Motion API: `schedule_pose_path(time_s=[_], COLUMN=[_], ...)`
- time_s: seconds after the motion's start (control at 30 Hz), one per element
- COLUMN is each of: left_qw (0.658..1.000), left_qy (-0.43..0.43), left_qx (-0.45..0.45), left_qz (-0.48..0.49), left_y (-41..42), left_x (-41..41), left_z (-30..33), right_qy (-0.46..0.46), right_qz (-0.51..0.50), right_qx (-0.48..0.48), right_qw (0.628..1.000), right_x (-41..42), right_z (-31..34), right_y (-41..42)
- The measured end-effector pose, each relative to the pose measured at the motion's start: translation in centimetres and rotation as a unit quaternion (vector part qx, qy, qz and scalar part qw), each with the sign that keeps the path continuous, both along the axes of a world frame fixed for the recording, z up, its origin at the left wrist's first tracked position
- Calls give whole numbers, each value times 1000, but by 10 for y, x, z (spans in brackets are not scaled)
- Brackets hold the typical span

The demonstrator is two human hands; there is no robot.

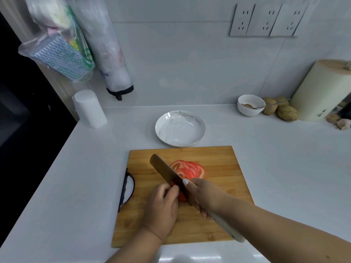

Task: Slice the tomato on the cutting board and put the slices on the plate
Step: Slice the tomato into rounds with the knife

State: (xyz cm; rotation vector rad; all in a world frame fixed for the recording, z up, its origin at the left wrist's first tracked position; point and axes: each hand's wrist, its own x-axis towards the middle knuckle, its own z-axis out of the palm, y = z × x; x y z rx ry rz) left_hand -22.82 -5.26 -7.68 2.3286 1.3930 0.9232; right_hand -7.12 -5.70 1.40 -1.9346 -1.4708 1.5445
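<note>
White counter: on the cutting board point(218, 164), the tomato point(181, 196) is gripped by the left hand point(161, 204), just left of the knife point(167, 171) clasped in the right hand point(203, 196).

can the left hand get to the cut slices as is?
Probably not directly: the knife blade stands between the left hand, which holds the uncut tomato piece, and the slices. It would have to let go and reach around.

Soft, even, cool light fills the scene, with faint shadows. Glare shows on the plate point(180, 128) and the near counter point(190, 258) edge. Wide-angle distortion bends the edges; the far left is dark. The hanging bags point(76, 44) look blurred.
</note>
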Motion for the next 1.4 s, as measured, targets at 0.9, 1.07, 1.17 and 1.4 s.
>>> schedule_pose_path(time_s=[0.9,1.07,1.17,1.4], left_qw=[999,999,998,997], left_qy=[-10,-5,-12,4], left_qx=[-37,-39,-39,-56], left_qz=[25,32,45,59], left_y=[-1,-1,-1,-1], left_x=[-4,-2,0,3], left_z=[-2,1,2,2], right_qy=[4,-5,-9,-16], right_qz=[0,-7,-7,7], right_qx=[-35,-38,-34,-26], right_qw=[999,999,999,999], right_x=[1,8,13,18], right_z=[14,29,42,63], right_y=[-1,-7,-14,-29])
